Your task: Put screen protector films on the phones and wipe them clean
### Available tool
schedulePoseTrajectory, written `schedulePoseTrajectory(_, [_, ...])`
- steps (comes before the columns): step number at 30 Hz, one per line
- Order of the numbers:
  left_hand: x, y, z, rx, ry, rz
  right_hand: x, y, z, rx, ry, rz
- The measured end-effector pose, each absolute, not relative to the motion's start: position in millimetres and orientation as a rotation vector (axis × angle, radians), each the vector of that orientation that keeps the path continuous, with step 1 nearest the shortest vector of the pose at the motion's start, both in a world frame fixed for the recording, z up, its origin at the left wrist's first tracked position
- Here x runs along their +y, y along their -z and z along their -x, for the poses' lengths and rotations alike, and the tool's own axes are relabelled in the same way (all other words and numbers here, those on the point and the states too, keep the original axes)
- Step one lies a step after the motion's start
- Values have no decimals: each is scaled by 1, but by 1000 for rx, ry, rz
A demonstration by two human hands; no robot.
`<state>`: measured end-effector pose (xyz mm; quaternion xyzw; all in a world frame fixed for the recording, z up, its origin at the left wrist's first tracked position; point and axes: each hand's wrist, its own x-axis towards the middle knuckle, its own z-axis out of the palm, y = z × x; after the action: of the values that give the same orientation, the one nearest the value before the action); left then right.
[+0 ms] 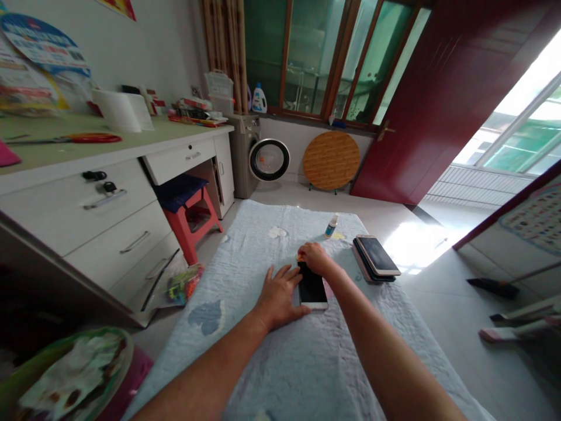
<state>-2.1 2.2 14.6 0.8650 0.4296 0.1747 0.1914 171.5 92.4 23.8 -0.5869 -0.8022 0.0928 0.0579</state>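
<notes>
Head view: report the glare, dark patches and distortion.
In the head view, sunlight washes out the floor near the red door; in the head view, the lower-left corner beside the bin is dark and soft; in the head view, the desk looks stretched toward the left edge.

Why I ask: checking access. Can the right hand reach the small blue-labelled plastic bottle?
Likely yes: nothing visible lies between the right hand and bottle, but the fingers hold something orange.
</notes>
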Motion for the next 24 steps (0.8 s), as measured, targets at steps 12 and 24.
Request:
schedulePoseTrajectory(12, [2, -7, 0, 1202, -501, -2424, 49, -31, -209, -2077, -318, 2070])
schedulePoseTrajectory(24, [3, -5, 1, 1228, -479, -2455, -50, -16, -197, -1875, -341, 1812])
